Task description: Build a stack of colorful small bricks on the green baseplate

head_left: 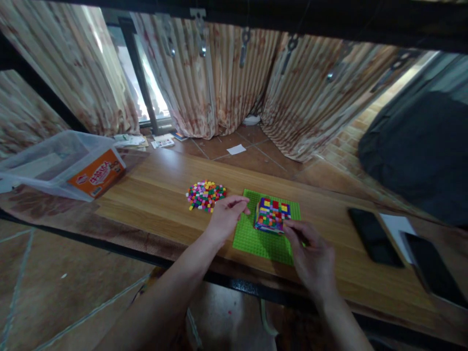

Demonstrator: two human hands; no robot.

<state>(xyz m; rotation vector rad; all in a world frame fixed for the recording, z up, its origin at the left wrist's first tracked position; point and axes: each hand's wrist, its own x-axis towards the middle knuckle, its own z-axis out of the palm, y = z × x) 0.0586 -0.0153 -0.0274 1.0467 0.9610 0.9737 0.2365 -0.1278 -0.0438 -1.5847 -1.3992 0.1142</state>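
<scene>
On green baseplate [252,239], block [272,214] faces up, long axis unclear; left hand [226,217], right hand [313,256] grips unclear.

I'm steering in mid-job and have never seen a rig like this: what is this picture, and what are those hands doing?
No robot here: these are a person's bare hands, seen in one picture from a head-worn camera looking forward and down. On the wooden surface lies a green studded plate, bearing a multicoloured brick block. The right hand has its fingertips at the block's near right corner; whether they grip a piece is too small to tell. The left hand hovers by the plate's left side, nothing clearly visible in it. Beyond it are loose bricks; far left is a clear tub. Two dark, phone-like slabs lie right.
</scene>
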